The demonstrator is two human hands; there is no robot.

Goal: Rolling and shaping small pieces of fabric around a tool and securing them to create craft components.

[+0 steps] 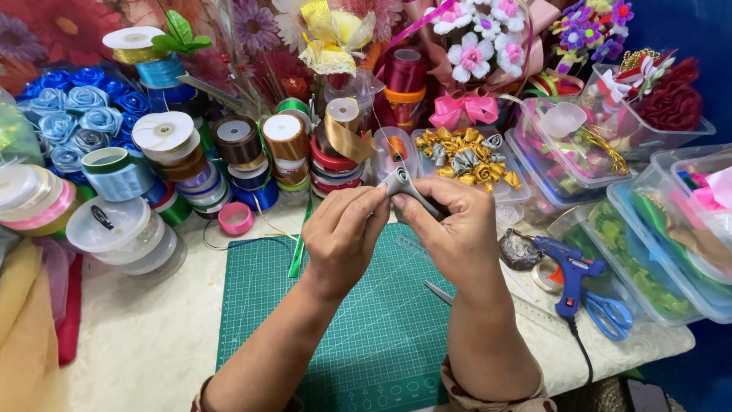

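Here, above the green mat [366, 320], I held a grey ribbon [402, 183] between both hands, raised just in front of the ribbon spools. The ribbon was satin, silver-grey, its upper end wound into a small tight coil like a rosebud, with a flat tail running down and to the right under my fingers. My left hand [343, 233] pinched the coil from the left, thumb and fingertips closed on it. My right hand [456, 229] gripped the tail and the coil's right side, fingers curled over it. Neither hand touched the mat.

Just behind the ribbon stood a clear box [499, 187] of finished gold and grey ribbon roses. To my left, spools [236, 141] of brown, gold, red and blue ribbon were stacked beside blue fabric roses [72, 114]. A pink spool [235, 218] lay near the mat's top corner. To my right a blue glue gun [572, 275] lay beside blue-handled scissors [610, 314], with clear tubs [656, 252] of ribbon pieces beyond them.
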